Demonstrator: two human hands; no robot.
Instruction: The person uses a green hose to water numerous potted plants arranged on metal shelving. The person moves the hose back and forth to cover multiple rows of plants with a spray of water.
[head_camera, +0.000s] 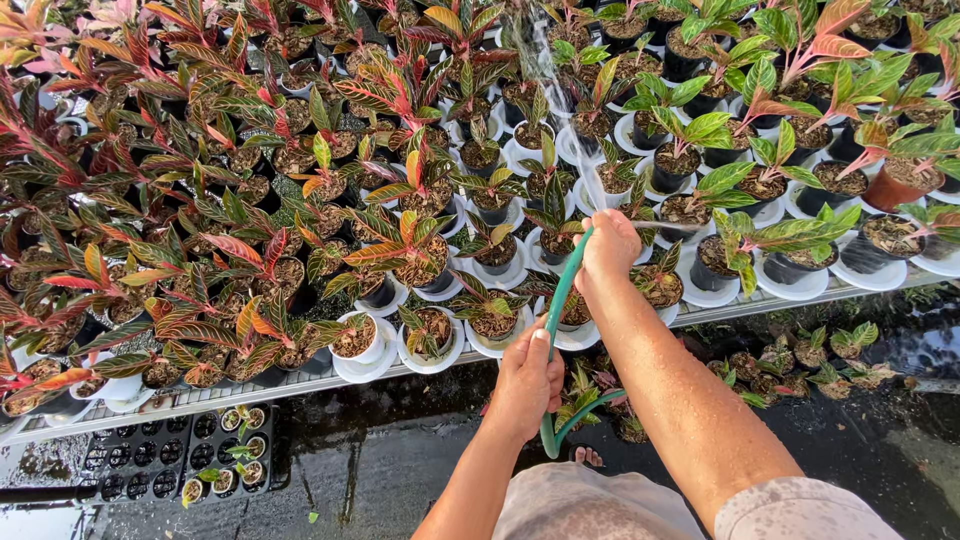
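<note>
Green hose (562, 300) runs through both our hands in the head view. Our right hand (608, 250) is clenched around its upper end, fingers wrapped over the nozzle, and a spray of water (545, 60) rises from just beyond our fingertips over the potted plants (420, 190). Our left hand (525, 385) grips the hose lower down, fingers closed about it; below them it loops back. Beyond our fingers white pots (365, 345) crowd a wire bench (300, 385); a black seedling tray (190, 455) lies lower left
</note>
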